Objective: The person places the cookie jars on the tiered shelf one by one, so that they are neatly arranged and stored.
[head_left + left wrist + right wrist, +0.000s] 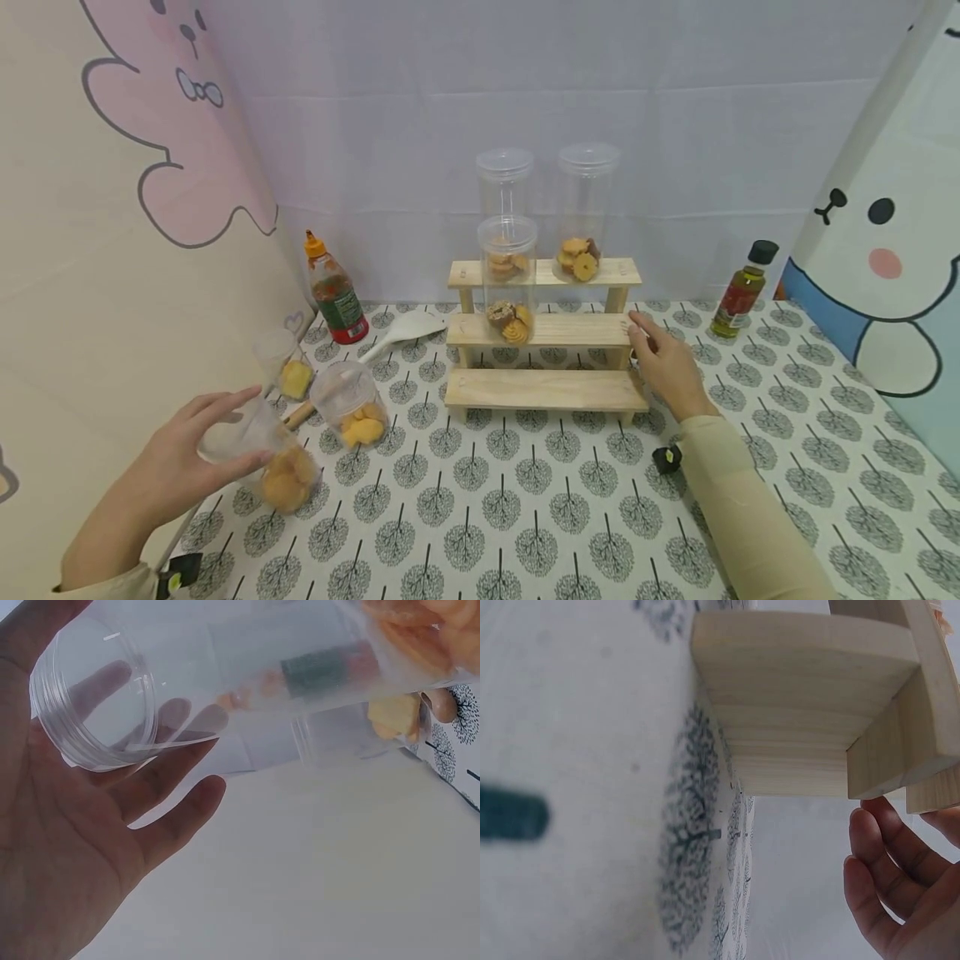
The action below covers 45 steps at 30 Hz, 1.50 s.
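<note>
My left hand [176,458] reaches around the lidded end of a clear cookie jar [288,479], thumb and fingers on opposite sides; in the left wrist view, fingers [161,776] show behind the plastic. Orange-brown cookies fill the jar's bottom. My right hand [667,367] is at the right end of a three-step wooden shelf [547,389], thumb and index finger at the middle step's end. Its fingertips [864,829] meet the wooden leg in the right wrist view. One cookie jar [510,279] stands on the middle step, two more [588,196] on the top step.
Two clear jars with yellow cookies [352,404] stand beyond my left hand, near a white spatula [408,327] with a wooden handle. A red sauce bottle [337,300] stands at the back left, an oil bottle [742,296] at the back right. Cloth walls border the table.
</note>
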Available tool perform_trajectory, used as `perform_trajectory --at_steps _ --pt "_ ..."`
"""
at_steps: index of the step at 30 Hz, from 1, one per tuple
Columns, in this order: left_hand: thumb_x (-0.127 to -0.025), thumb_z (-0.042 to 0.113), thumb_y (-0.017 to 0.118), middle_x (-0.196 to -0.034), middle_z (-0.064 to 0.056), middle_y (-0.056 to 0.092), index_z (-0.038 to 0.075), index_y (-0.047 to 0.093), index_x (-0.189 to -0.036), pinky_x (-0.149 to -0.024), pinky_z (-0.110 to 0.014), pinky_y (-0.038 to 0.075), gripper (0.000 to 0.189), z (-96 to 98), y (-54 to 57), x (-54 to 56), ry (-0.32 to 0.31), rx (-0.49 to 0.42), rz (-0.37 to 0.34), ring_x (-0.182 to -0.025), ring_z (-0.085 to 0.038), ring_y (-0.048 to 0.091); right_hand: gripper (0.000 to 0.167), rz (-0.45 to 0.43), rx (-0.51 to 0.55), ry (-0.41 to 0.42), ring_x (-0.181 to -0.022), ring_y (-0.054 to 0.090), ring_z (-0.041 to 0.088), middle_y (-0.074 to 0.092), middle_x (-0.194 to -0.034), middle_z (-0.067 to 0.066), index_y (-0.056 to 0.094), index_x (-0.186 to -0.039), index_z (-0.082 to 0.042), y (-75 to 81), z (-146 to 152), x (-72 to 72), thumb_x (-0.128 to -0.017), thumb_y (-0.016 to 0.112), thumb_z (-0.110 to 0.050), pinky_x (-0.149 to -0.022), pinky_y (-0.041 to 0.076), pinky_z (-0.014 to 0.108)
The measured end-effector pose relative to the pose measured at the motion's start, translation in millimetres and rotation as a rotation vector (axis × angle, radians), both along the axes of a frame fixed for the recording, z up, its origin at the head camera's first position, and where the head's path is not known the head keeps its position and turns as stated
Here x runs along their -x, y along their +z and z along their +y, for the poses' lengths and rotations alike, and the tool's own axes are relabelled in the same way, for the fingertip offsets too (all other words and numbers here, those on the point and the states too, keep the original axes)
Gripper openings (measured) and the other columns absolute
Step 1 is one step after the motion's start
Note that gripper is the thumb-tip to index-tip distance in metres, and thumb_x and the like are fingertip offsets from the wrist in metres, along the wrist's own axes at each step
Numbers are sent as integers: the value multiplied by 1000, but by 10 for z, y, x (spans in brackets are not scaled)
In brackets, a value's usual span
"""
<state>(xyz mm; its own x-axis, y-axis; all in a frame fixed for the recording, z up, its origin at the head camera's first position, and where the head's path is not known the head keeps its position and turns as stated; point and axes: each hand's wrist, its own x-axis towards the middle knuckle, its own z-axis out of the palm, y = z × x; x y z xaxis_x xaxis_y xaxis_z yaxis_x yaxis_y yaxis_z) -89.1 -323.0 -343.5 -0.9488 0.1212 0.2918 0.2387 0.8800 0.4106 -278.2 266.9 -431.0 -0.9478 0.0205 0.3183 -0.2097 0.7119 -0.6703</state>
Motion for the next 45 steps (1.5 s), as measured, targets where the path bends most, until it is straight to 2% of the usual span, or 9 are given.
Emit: perform_trajectory --at_steps 11,13,16,19,21,26,30,33,45 --pt "-73 38 90 -137 -7 52 30 51 -146 -83 -74 45 83 334 213 -122 -82 1 -19 -121 -39 50 57 2 -3 -7 -50 37 22 48 -64 7 42 -153 -30 -17 -1 1 -104 34 -57 -41 33 33" --pt "-71 38 91 -136 -1 53 31 51 -145 -86 -66 48 84 430 270 -132 -116 14 14 -119 -30 52 57 5 -6 -11 -50 37 22 48 -65 7 42 -153 -30 -17 -3 8 -104 34 -57 -41 33 33" --pt "-69 38 92 -134 7 55 31 53 -144 -92 -38 51 86 561 344 -108 -171 52 82 -115 -15 53 57 12 -5 -12 -50 37 21 48 -64 7 42 -153 -30 -5 -8 15 -104 34 -57 -41 33 33" --pt "-64 35 95 -133 10 56 29 56 -142 -94 -13 42 87 672 401 -35 -233 65 154 -114 -5 52 56 19 -4 -9 -50 38 20 49 -65 6 43 -152 -29 12 -13 14 -104 34 -57 -42 33 33" --pt "-63 32 96 -133 9 57 26 58 -141 -96 -5 36 87 741 439 36 -292 62 184 -116 -5 52 56 23 -7 -5 -50 38 19 49 -65 6 43 -153 -29 15 -16 10 -104 34 -56 -42 33 33" --pt "-65 31 95 -131 9 58 25 58 -141 -96 -25 49 84 952 558 252 -419 68 216 -118 -11 54 55 22 -5 -5 -49 38 17 50 -65 6 43 -153 -29 10 -15 0 -104 35 -55 -42 34 32" --pt "-70 35 92 -130 6 58 29 56 -141 -93 -47 53 80 1160 665 404 -462 46 192 -118 -17 56 55 10 9 0 -49 39 17 52 -67 6 42 -153 -30 19 -15 -9 -104 35 -55 -41 34 32" --pt "-73 41 89 -135 5 56 31 55 -143 -98 -53 50 78 1323 745 527 -472 22 145 -124 -20 54 56 6 13 1 -50 40 18 53 -67 6 42 -153 -30 18 -12 -7 -104 35 -55 -41 34 33" --pt "-76 44 86 -138 -3 53 26 52 -146 -98 -48 51 80 2033 976 1011 -629 -1 139 -120 -23 56 56 8 23 8 -53 42 22 57 -71 7 43 -152 -29 2 -12 20 -104 35 -56 -43 34 34"
